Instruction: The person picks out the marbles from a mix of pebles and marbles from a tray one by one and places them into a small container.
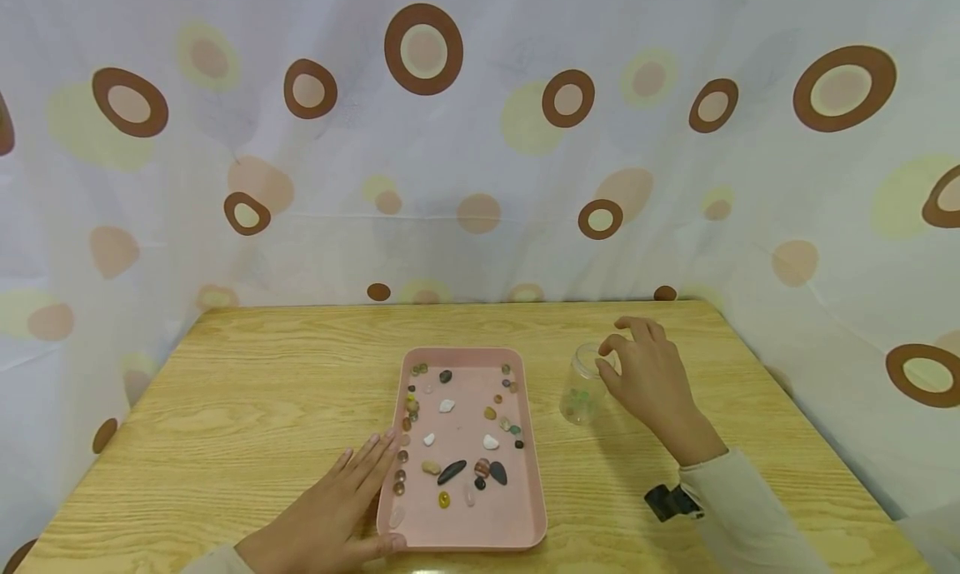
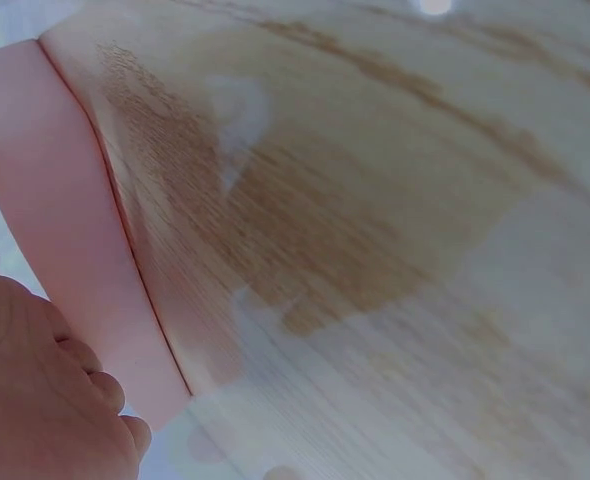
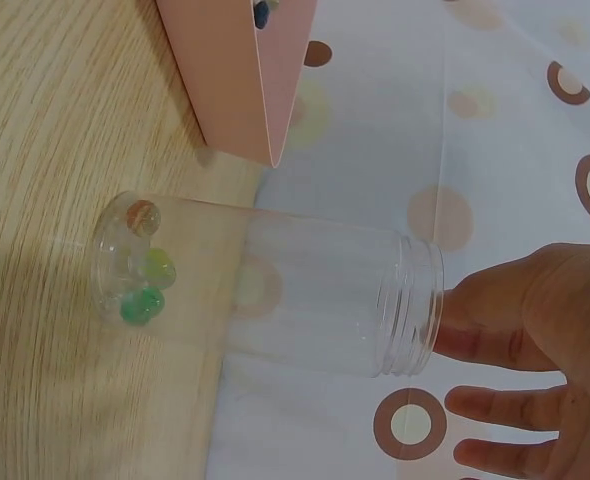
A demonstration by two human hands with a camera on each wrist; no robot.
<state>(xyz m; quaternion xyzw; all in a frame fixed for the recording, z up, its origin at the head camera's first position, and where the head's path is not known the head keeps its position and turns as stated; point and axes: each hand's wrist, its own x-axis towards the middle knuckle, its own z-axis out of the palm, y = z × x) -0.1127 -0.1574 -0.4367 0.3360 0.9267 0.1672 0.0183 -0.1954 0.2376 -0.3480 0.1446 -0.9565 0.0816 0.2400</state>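
Observation:
A pink tray (image 1: 457,532) holds small polished stones, among them a long black stone (image 1: 452,472) and a white stone (image 1: 491,442). My left hand (image 1: 330,507) lies along the tray's left side, fingers extended against its edge and thumb at the near left corner. To the tray's right stands a clear jar (image 3: 315,290), upright and without a lid. Inside at its bottom are a green stone (image 3: 142,305), a yellow-green one and a brown one. At the jar's mouth hovers my right hand (image 1: 648,378), thumb and index finger bent apart beside the rim, nothing visible between them.
Both things stand on a wood-grain table (image 1: 285,391). A patterned cloth (image 1: 480,157) hangs behind it and along the sides. A black strap piece (image 1: 672,502) sits at my right sleeve.

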